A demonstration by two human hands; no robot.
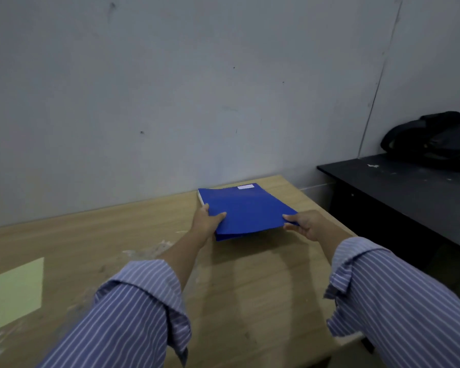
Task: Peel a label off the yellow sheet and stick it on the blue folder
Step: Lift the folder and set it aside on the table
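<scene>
Both hands grip the near corners of the blue folder: left hand at its left corner, right hand at its right, a white label on the far edge. The yellow sheet lies well left of the hands at the bench edge. Right of the hands stands a black table carrying a black bag; the wall rises just beyond the folder.

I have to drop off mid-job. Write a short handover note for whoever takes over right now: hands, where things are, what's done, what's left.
Left hand grips the blue folder at its near left corner; right hand grips its near right corner. The near edge looks raised off the wooden table.
A white label is already on the cover near the far edge.
Yellow sheet lies flat at the table's left, untouched by either hand.
Left: set the folder down; check that the label is pressed flat.
</scene>
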